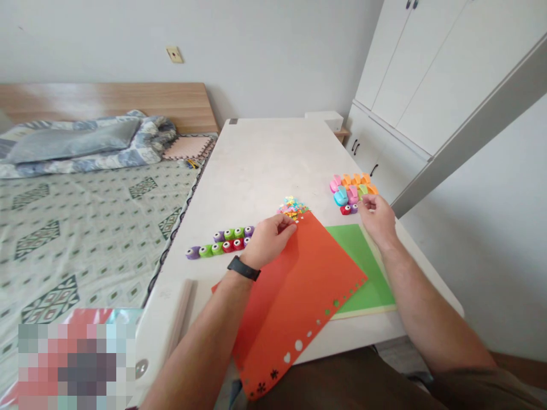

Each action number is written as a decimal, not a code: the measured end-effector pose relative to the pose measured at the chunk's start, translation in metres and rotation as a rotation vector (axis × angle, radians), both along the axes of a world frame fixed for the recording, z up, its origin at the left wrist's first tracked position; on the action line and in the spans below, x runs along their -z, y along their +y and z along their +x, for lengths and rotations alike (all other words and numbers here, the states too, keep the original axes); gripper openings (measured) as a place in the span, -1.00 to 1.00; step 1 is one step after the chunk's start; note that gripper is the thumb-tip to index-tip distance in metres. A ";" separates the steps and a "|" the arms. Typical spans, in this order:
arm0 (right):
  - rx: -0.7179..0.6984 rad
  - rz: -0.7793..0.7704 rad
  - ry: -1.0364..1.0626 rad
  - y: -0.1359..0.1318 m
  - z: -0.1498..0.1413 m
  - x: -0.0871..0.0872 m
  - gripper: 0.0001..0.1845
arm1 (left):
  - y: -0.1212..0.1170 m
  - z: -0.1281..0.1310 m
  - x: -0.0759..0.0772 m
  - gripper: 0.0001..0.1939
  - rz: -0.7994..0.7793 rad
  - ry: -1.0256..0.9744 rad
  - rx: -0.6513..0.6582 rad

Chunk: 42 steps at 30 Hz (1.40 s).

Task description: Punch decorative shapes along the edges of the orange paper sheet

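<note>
A large orange sheet of paper (pixel 303 267) lies slanted on the white table, with punched shapes along its near edge, which overhangs the table. My left hand (pixel 271 239), wearing a black wristband, is over the sheet's far left edge with thumb and fingers pinched; whatever is between them is hidden. Just past its fingertips is a pile of colourful paper confetti (pixel 293 206). My right hand (pixel 376 219) has its fingers curled together beside the small craft punches (pixel 351 193) at the right. I cannot make out anything in it. Under the orange sheet lies green paper (pixel 363 267).
Two rows of small punches (pixel 217 247) stand left of my left hand, partly hidden by it. The white table (pixel 273 154) stretches back to the wall. A bed (pixel 85 228) adjoins its left side; white cabinets (pixel 410 74) stand on the right.
</note>
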State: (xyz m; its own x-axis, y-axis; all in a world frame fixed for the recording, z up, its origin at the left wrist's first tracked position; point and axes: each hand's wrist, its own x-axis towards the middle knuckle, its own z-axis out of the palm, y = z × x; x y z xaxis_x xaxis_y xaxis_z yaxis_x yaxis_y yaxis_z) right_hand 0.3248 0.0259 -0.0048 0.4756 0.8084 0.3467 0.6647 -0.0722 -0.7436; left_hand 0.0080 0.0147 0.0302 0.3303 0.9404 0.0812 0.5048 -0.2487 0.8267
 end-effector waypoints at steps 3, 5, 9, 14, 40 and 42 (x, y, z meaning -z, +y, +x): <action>-0.127 0.034 0.169 -0.006 -0.006 -0.009 -0.48 | 0.003 -0.006 0.002 -0.73 -0.024 -0.138 -0.059; -0.296 -0.001 0.366 -0.012 -0.011 -0.016 -0.39 | 0.004 -0.009 0.006 -0.71 -0.060 -0.250 -0.121; -0.598 -0.145 0.669 -0.024 -0.021 -0.026 -0.27 | 0.003 -0.011 0.012 -0.69 -0.210 -0.476 -0.245; -0.703 -0.230 0.716 -0.032 -0.031 -0.030 -0.10 | -0.001 -0.008 0.019 -0.69 -0.418 -0.831 -0.270; -0.591 -0.238 0.715 -0.031 -0.033 -0.013 -0.55 | -0.016 0.000 0.041 -0.47 -0.488 -0.874 -0.115; -0.591 -0.244 0.706 -0.031 -0.032 -0.013 -0.54 | -0.016 0.002 0.042 -0.48 -0.488 -0.854 -0.126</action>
